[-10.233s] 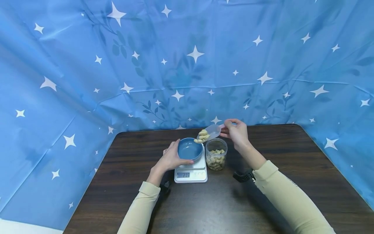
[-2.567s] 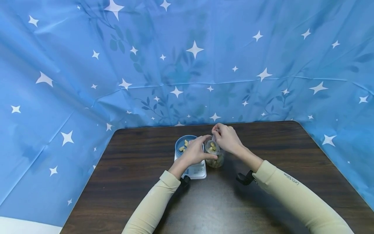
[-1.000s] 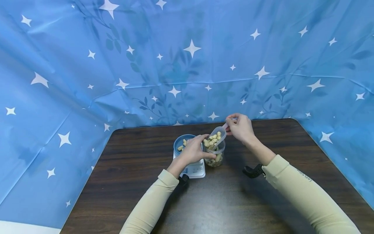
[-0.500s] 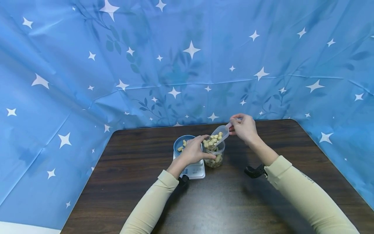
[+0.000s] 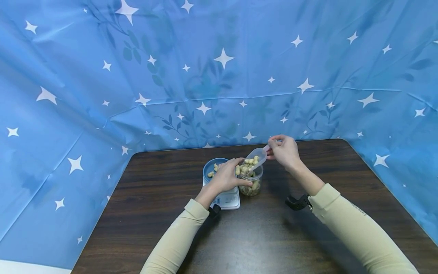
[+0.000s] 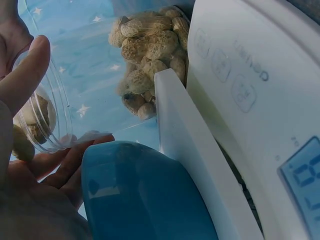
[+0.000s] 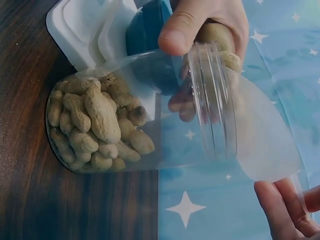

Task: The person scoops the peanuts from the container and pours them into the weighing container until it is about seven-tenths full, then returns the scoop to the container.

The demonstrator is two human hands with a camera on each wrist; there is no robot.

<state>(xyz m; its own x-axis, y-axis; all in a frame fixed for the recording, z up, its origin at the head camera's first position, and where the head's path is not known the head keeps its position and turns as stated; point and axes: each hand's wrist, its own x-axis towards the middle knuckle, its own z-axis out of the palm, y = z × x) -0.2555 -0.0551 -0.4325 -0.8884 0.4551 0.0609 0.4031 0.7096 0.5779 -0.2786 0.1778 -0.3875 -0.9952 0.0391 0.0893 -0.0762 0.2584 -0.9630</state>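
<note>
My left hand [image 5: 224, 178] grips the clear jar [image 5: 250, 190] at its neck, thumb on the near side and fingers behind. Peanuts [image 7: 95, 120] fill the jar's lower part. My right hand [image 5: 286, 153] pinches the handle of a translucent scoop [image 5: 261, 153] from above. The scoop tilts down into the jar's mouth with several peanuts [image 5: 247, 166] in it, some close to my left fingers [image 7: 182, 30]. To the left, a blue bowl [image 6: 140, 195] holding a few peanuts [image 5: 210, 174] sits on a white kitchen scale [image 5: 230, 202], partly hidden by my left hand.
All of it stands on a dark wood table [image 5: 157, 190], near its far edge. A blue star-patterned cloth [image 5: 219, 76] hangs right behind that edge. The jar stands close beside the scale's right side.
Since the oldest frame, my left hand has gone from the bowl to the jar, and peanuts now lie in the bowl. The loaded scoop moved from beside the bowl to the jar; lately it shifted slightly left.
</note>
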